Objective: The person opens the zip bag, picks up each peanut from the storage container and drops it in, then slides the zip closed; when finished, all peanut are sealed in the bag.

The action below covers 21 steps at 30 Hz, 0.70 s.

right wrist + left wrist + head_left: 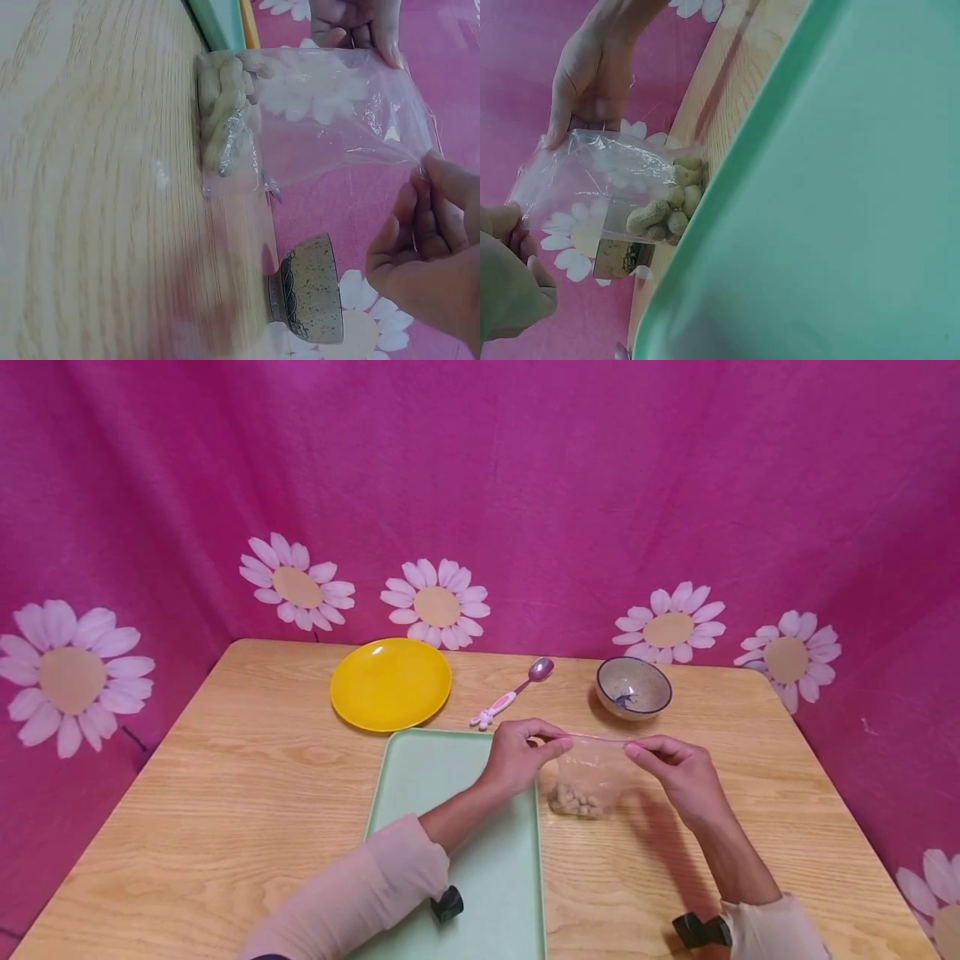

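Observation:
A clear zip bag (592, 768) hangs upright between both hands, with several unshelled peanuts (576, 802) gathered at its bottom. My left hand (521, 752) pinches one end of the bag's top edge between thumb and forefinger. At the other end, my right hand (678, 772) pinches the same edge, so the top is drawn straight. In the right wrist view the peanuts (225, 112) lie at the bag's base, by the wooden tabletop. The left wrist view shows the bag (592, 172) beside the tray's rim, both hands gripping its upper end.
A green tray (480, 893) lies under the left forearm, just left of the bag. Behind it are a yellow plate (390, 685), a spoon (517, 692) with a white and pink rabbit handle, and a speckled bowl (634, 687). A pink flowered cloth (525, 485) hangs behind the table.

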Available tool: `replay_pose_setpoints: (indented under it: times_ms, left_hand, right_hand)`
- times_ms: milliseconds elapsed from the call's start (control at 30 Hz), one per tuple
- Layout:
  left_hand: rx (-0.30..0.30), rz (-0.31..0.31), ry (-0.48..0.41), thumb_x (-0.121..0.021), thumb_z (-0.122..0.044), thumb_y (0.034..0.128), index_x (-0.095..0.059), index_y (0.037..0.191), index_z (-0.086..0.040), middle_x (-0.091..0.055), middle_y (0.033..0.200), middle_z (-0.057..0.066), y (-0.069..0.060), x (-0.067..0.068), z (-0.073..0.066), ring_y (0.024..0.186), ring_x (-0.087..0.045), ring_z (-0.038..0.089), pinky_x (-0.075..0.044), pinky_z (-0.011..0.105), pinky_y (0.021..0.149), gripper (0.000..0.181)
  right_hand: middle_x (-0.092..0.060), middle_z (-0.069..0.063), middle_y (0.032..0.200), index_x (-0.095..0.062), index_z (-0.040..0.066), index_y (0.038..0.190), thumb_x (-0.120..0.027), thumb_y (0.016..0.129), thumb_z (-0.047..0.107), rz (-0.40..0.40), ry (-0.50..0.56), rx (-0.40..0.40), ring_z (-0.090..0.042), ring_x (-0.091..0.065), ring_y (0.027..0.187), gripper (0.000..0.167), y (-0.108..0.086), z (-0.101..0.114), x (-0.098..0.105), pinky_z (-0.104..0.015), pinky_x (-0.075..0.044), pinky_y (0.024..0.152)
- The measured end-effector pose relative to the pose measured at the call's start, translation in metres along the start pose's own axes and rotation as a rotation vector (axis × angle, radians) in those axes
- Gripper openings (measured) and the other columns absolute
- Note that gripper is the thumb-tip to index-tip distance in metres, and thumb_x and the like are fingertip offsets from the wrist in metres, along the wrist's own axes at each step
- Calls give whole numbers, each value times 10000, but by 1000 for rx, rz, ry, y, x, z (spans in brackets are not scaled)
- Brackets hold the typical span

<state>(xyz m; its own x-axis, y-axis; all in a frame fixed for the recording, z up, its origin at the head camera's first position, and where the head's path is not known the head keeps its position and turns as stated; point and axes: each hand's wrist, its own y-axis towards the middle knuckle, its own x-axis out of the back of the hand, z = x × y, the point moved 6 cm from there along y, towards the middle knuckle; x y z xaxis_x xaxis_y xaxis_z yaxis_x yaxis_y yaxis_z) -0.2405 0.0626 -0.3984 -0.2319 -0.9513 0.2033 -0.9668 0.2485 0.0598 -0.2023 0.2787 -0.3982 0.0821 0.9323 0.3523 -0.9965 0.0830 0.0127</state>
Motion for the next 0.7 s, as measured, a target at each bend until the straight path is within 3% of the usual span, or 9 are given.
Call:
replay_pose_setpoints:
  times_ms: [133,233,367,567,700]
  left_hand:
    - [-18,13,11,-720,-245,839,-736,939,-124,-716,884,-7,-1,-4,0,773,-561,47,-460,170,669,158]
    - [-50,45,15,-715,-244,847,-719,948,-123,-698,883,-4,-1,-10,-3,792,-558,40,-460,170,657,158]
    - [-90,63,16,-714,-218,848,-719,952,-104,-703,880,12,-2,-16,-7,776,-553,32,-464,164,631,154]
    - [-82,53,70,-697,-219,863,-710,955,-113,-700,885,-5,-3,-16,-8,780,-540,35,-453,159,676,141]
    - [-68,58,77,-684,-232,876,-694,964,-122,-692,905,-13,-3,-14,-5,808,-542,47,-450,168,702,142]
  right_hand:
    - [-643,242,849,-692,40,1044,-654,892,300,-17,-11,-12,19,-571,841,304,0,-2,0,-130,-471,767]
    - [-624,231,875,-691,99,1046,-633,907,309,-2,12,-22,10,-553,856,259,-1,-4,-1,-119,-464,775]
    - [-634,210,901,-682,101,1049,-630,914,241,37,61,12,8,-560,859,202,-2,-2,-5,-126,-474,770]
    - [-643,152,854,-673,20,1017,-652,898,214,44,14,80,-20,-536,793,228,-2,4,-10,-185,-482,710]
    - [-638,166,847,-648,-31,1033,-646,902,229,54,-1,79,-28,-528,792,291,-2,6,-13,-192,-478,711]
